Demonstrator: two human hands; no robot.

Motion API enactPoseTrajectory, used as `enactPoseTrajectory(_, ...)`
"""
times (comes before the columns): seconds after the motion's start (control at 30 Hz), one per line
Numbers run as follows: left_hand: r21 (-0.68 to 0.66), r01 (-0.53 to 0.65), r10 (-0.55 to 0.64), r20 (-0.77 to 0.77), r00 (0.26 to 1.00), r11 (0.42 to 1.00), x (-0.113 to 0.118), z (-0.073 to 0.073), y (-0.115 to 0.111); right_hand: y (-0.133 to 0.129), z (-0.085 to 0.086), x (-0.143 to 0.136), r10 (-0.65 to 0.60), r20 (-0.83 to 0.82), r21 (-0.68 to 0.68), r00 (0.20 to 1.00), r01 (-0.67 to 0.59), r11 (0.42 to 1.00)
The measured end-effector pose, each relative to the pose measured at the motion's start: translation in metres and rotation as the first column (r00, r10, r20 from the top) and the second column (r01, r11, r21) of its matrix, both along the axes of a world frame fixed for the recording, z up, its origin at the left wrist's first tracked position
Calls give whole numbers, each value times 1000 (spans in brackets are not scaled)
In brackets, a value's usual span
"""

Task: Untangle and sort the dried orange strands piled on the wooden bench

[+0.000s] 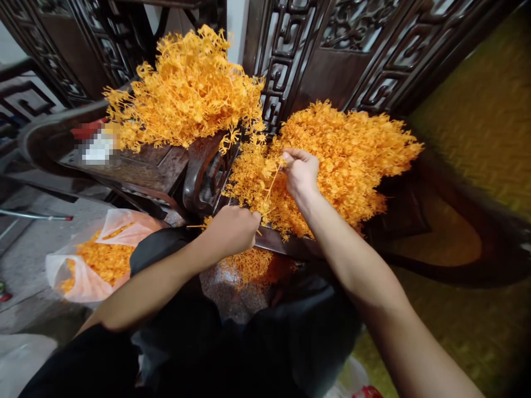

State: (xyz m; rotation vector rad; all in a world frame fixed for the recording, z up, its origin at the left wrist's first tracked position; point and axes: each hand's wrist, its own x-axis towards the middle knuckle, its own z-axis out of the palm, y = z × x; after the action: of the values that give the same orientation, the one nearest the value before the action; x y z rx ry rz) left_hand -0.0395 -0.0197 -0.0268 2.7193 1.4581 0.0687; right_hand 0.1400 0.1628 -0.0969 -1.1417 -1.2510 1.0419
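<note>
My left hand (238,229) is closed in a fist round the lower end of an orange plastic flower sprig (272,181); orange stem ends poke out on both sides of it. Higher up, my right hand (302,172) pinches the upper part of this sprig between thumb and fingertips. Right behind and beside that hand lies a big heap of orange plastic sprigs (352,149) on a dark wooden seat. Smaller, finer orange pieces (246,177) lie between the two hands. What the left palm encloses is hidden.
Another orange pile (191,88) covers a second carved wooden chair (149,166) at upper left. A translucent bag (114,226) of orange pieces stands on the floor. More orange pieces (249,265) lie below the seat edge. A carved armrest (203,171) separates the seats.
</note>
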Motion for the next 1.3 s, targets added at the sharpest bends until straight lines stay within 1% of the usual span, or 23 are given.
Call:
enactPoseTrajectory(0.07,20,-56,56,17,998,998,0,2,0,8,2,5,-93,-67,45,993,96,994)
enactPoseTrajectory(0.13,16,-85,85,47,995,996,-1,2,-1,21,11,23,-126,-95,79,987,133,988)
enactPoseTrajectory(0.23,-69,-32,37,71,997,997,-2,-1,-5,37,35,63,-216,-167,80,962,231,970)
enactPoseTrajectory(0.3,-135,-22,32,79,996,991,-5,-4,-7,34,48,83,-280,-207,93,937,304,948)
enactPoseTrajectory(0.33,-152,-44,59,90,994,987,-8,-4,-6,27,51,87,-297,-228,119,927,329,937)
enactPoseTrajectory(0.4,-164,-117,138,122,983,979,-13,-5,-4,6,50,81,-202,-159,122,966,223,967)
enactPoseTrajectory(0.5,-174,-217,246,168,955,961,-20,-3,1,-24,36,54,-20,-30,113,999,23,993)
enactPoseTrajectory(0.53,-171,-237,267,181,946,956,-21,-3,3,-30,31,45,9,9,120,1000,-10,993)
enactPoseTrajectory(0.6,-152,-264,292,210,933,953,-23,-3,4,-33,24,31,16,143,174,990,-41,984)
enactPoseTrajectory(0.67,-126,-272,295,235,926,954,-24,-5,4,-29,19,23,-11,366,269,930,-94,959)
enactPoseTrajectory(0.73,-108,-274,292,247,924,956,-24,-6,3,-23,14,18,-57,586,342,808,-183,921)
enactPoseTrajectory(0.8,-95,-275,290,247,924,957,-24,-6,1,-18,10,11,-94,719,355,689,-248,901)
enactPoseTrajectory(0.87,-81,-280,292,239,926,956,-24,-5,0,-14,6,4,-104,779,333,618,-268,904)
enactPoseTrajectory(0.9,-76,-283,293,231,928,956,-25,-4,0,-13,6,1,-93,794,313,601,-274,909)
enactPoseTrajectory(1.0,-72,-284,293,200,935,956,-25,-2,-2,-17,13,-5,-49,784,276,619,-276,921)
enactPoseTrajectory(1.07,-85,-256,268,182,946,963,-25,-1,-2,-28,26,-6,-30,733,278,680,-259,925)
enactPoseTrajectory(1.1,-92,-235,248,175,953,968,-25,-1,-3,-34,34,-6,7,684,265,729,-258,929)
enactPoseTrajectory(1.13,-98,-211,225,169,960,973,-24,-2,-3,-42,43,-5,83,630,232,772,-289,929)
enactPoseTrajectory(1.17,-101,-184,199,164,966,978,-23,-2,-4,-49,50,-4,203,573,178,794,-362,915)
enactPoseTrajectory(1.2,-100,-159,173,159,972,982,-22,-2,-5,-56,57,-3,353,513,112,782,-469,876)
enactPoseTrajectory(1.23,-99,-138,152,154,976,985,-20,-3,-6,-62,62,-1,501,468,49,728,-587,808)
enactPoseTrajectory(1.27,-101,-114,128,146,981,988,-18,-3,-7,-66,64,1,606,448,0,657,-677,736)
enactPoseTrajectory(1.3,-106,-86,100,134,986,991,-16,-2,-7,-68,65,4,645,449,-23,618,-714,700)
